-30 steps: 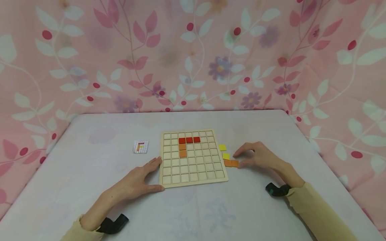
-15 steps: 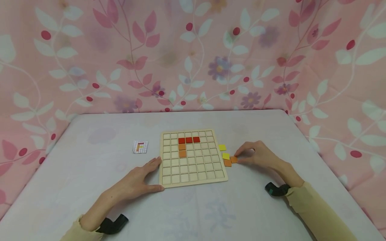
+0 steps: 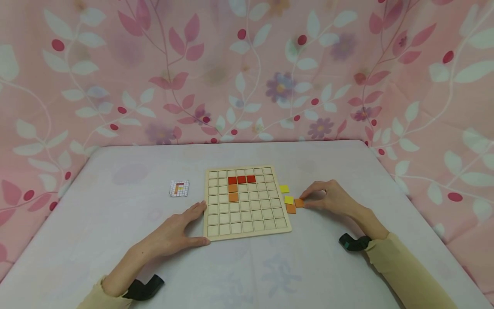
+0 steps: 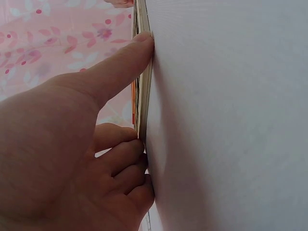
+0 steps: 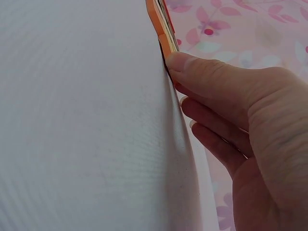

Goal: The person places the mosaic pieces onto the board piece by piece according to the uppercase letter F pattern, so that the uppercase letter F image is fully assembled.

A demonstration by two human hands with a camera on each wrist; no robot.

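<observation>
While the right hand point(image 3: 333, 201) pinches an orange tile point(image 3: 299, 203) between thumb and forefinger, the left hand point(image 3: 171, 234) lies relaxed at the board point(image 3: 248, 234), its fingers extended and its thumb apart from them. The left fingertips touch the board's left edge, with the thumb at the near left corner; the left wrist view shows this contact along the rim.

The board lies flat on the table point(image 3: 247, 274), its grid bearing three red tiles point(image 3: 241, 179) side by side in one row towards the far edge. Two amber tiles point(image 3: 233, 192) sit in the column directly below the leftmost red one, together forming a bent line.

The pinched tile is off the board's right side, just beside a yellow tile point(image 3: 289, 200). A loose orange tile point(image 3: 291, 209) lies at that yellow one's near side, and a second yellow tile point(image 3: 284, 189) lies farther back, close to the board's right edge. The right wrist view catches the pinched tile nearly edge-on, so whether it is fully clear of the table is hard to tell.

Left of the board lies a small card point(image 3: 179, 189) printed with a grid and a coloured pattern. Behind the table hangs a pink floral curtain point(image 3: 216, 77). Both arms wear beige sleeves point(image 3: 405, 268).
</observation>
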